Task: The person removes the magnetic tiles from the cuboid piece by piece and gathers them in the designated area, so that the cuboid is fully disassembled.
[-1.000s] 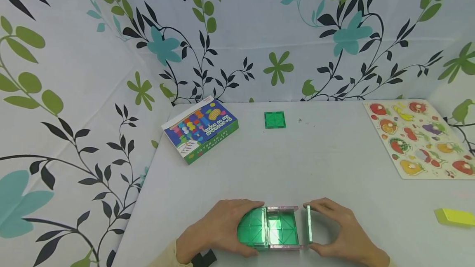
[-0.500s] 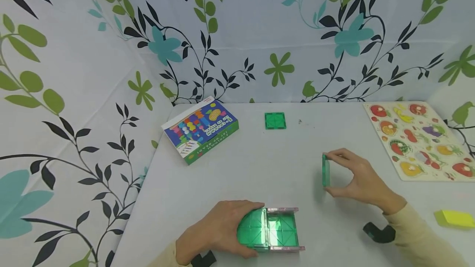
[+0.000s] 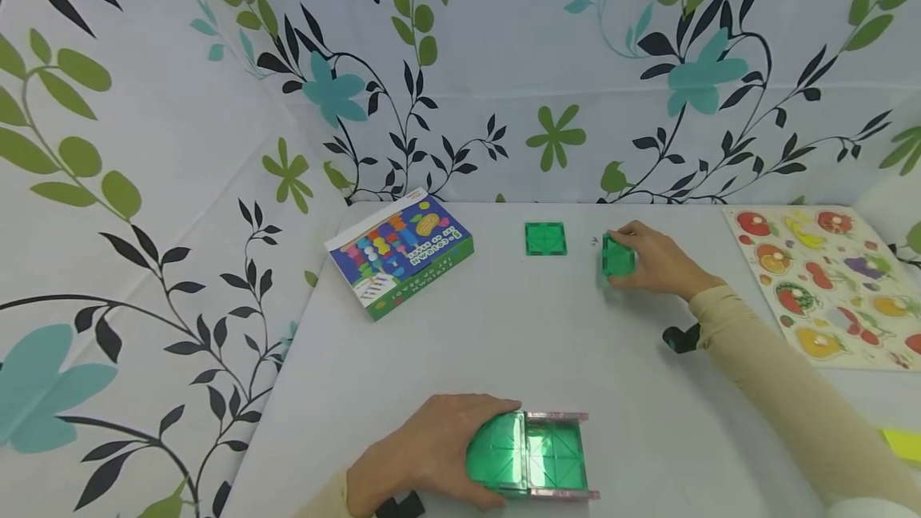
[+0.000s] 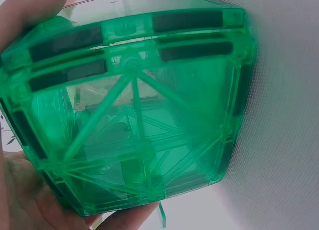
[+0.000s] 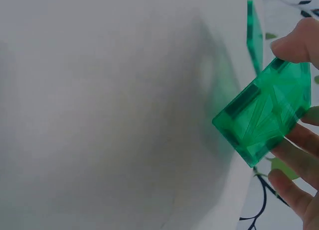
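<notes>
Near the front of the white table, my left hand (image 3: 439,450) grips a boxy build of translucent green magnetic tiles (image 3: 556,458) by its left part. Pink-edged tiles stand along its near and far sides, and its right side is open. The left wrist view shows the build (image 4: 134,140) close up, with fingers around it. Farther back, my right hand (image 3: 658,262) pinches a single green square tile (image 3: 619,256) between thumb and fingers, tilted above the table. Just left of it, another green tile (image 3: 545,238) lies flat.
A colourful printed box (image 3: 403,254) lies at the back left. On the right is a fruit picture board (image 3: 835,286), with part of a yellow block (image 3: 903,446) nearer the front. A leaf-patterned cloth (image 3: 460,102) hangs behind the table.
My right hand has carried its green tile from the build's right side to the back of the table, near the flat tile. The left hand has kept its grip on the build.
</notes>
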Demonstrator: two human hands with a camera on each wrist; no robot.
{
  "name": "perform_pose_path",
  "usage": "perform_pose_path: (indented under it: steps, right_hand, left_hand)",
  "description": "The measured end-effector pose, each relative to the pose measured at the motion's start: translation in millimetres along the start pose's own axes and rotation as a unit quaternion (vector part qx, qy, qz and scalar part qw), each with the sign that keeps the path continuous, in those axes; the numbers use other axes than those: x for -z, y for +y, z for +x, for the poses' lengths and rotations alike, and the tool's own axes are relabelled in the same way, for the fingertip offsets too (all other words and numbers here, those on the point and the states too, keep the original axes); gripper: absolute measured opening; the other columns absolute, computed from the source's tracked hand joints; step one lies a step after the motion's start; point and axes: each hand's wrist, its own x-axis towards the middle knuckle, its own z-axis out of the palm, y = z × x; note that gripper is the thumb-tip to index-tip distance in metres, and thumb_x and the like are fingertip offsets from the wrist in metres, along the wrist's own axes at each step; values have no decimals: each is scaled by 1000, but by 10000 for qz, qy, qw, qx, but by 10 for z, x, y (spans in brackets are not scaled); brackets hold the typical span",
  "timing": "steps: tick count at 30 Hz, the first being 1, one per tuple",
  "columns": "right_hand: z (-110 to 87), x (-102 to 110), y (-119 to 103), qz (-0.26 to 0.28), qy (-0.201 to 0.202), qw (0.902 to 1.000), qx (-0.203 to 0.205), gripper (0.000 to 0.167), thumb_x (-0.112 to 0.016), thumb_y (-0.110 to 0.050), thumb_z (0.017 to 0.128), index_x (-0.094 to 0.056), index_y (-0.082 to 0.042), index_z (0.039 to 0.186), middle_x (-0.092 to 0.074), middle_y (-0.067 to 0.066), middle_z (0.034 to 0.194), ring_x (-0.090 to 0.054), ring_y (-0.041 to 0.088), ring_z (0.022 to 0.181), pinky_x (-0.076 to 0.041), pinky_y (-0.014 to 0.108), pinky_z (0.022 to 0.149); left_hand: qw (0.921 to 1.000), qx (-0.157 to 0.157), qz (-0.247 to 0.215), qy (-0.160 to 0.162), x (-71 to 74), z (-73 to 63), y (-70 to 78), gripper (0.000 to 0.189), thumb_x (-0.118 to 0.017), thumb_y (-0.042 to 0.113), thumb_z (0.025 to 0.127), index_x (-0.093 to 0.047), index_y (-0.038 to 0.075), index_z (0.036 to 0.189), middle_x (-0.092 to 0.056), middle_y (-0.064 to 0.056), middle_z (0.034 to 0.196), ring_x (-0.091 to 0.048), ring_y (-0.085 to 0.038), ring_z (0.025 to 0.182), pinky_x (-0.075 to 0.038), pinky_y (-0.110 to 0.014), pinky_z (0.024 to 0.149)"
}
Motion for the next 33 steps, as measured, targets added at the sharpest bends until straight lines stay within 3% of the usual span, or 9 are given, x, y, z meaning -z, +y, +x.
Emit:
perform_pose_path:
  steps: [6,14,24,33]
  right_hand:
    - [330,-14,164,-172,-294,9994,-2,84,-88,-31,78,-52,7,144,-53,31,139,-58,45,119,-50,61,101]
    - [527,-1,193,-148,-928,9956,-20,76,-86,-23,82,-53,8,143,-52,32,141,-55,47,124,-47,63,104]
    - [586,-69,160,-120,-1075,9941,-80,70,-78,-19,91,-47,10,146,-42,33,148,-46,51,134,-40,66,112]
    - [584,-98,226,-107,-1142,9932,-205,70,-74,-22,95,-42,7,151,-34,32,155,-41,53,140,-35,67,115]
  left_hand:
    - [9999,-80,89,19,-18,-2,6,92,-84,63,70,-52,22,147,-68,12,133,-64,-2,117,-54,-23,94]
    - [9993,-253,235,123,-36,1,12,93,-83,64,71,-52,20,147,-67,12,135,-64,-3,121,-55,-23,95]
    - [9997,-189,51,147,-34,-16,5,92,-85,61,71,-53,21,148,-68,12,135,-65,-3,121,-54,-21,94]
    - [9991,-265,201,262,-33,-20,16,95,-86,63,69,-53,20,147,-68,12,134,-64,-2,121,-54,-20,95]
